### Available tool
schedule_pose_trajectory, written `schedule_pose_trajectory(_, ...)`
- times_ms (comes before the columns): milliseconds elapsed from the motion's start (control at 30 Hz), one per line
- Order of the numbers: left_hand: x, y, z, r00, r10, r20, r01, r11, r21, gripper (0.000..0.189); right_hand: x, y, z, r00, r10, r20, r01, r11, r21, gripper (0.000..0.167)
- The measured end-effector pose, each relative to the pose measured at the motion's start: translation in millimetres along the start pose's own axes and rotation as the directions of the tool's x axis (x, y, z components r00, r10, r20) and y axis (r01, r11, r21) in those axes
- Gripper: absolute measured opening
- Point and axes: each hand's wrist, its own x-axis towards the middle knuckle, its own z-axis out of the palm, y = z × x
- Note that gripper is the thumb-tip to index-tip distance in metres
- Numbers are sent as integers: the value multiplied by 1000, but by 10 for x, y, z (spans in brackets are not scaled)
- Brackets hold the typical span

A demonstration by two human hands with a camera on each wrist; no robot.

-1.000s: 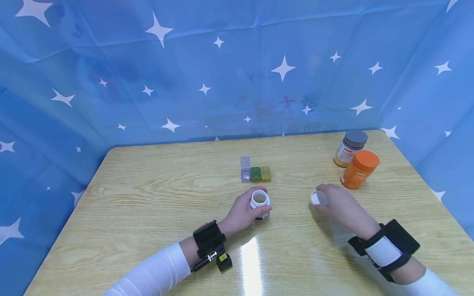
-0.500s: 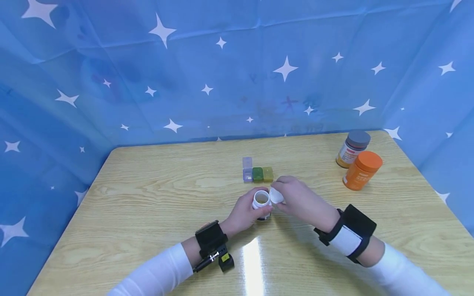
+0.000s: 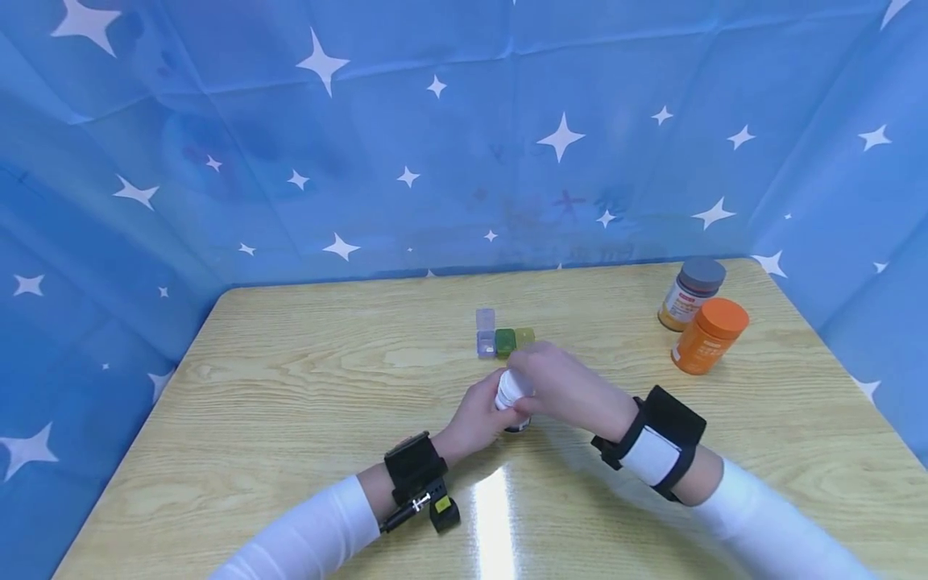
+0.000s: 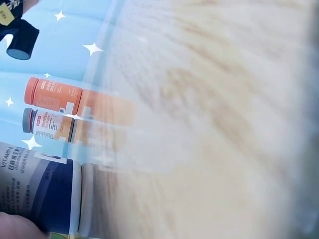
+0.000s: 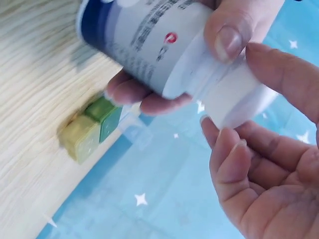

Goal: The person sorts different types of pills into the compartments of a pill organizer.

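Observation:
My left hand [image 3: 471, 417] grips a white vitamin bottle [image 5: 149, 45] with a dark blue band round its base, upright on the table in the head view. Thumb and fingers of my right hand [image 3: 569, 388] pinch a white cap [image 5: 241, 97] at the bottle's mouth. The right wrist view shows the cap over the threaded neck, slightly tilted. Just beyond the hands lies a small pill organizer [image 3: 505, 343] with purple, green and yellow compartments. Its purple lid [image 3: 485, 319] stands open; the right hand partly overlaps the yellow compartment.
At the back right of the wooden table [image 3: 304, 354] stand an orange bottle [image 3: 706, 342] and a grey-capped bottle [image 3: 685, 302], close together. A blue star-patterned cloth [image 3: 435, 129] hangs behind the table's far edge.
My right hand has brought the cap leftward from beside the orange bottle to the white bottle, and it now covers the mouth. The left hand has kept its hold in place.

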Motion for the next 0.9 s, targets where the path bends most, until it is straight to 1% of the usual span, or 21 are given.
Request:
schedule_pose_trajectory(100,-4,-6,7,1000,-10,7,10,1000,-21,45,30,4,28,999,-48,0,48,999,-25,21)
schedule_pose_trajectory(233,0,-7,6,1000,-17,9,17,1000,-26,49,47,17,63,997,-75,-6,75,995,-61,19)
schedule_pose_trajectory(400,19,-13,6,1000,-15,-3,15,1000,-10,47,65,19,79,998,-66,-17,65,996,-59,21)
schedule_pose_trajectory(533,26,-32,12,1000,-16,0,16,1000,-15,47,68,21,92,999,-39,-12,38,998,-45,22)
schedule_pose_trajectory(700,22,-47,3,1000,-19,6,19,1000,-19,48,72,23,103,1000,7,11,-7,1000,11,24)
schedule_pose_trajectory(733,21,-48,0,1000,-19,7,19,1000,-18,48,68,29,99,1000,15,19,-16,999,37,26)
schedule_pose_trajectory(767,20,-49,-3,1000,-17,10,17,1000,-11,47,60,40,89,1000,18,19,-19,998,57,29)
schedule_pose_trajectory(833,20,-45,-12,1000,-14,20,14,1000,4,46,48,84,55,1000,16,9,-17,994,104,42)
schedule_pose_trajectory(867,23,-45,-17,1000,-8,23,8,1000,7,45,50,121,39,1000,7,0,-7,989,145,48)
schedule_pose_trajectory(900,26,-46,-23,1000,0,26,0,1000,12,45,59,171,26,1000,-11,-10,13,977,215,53)
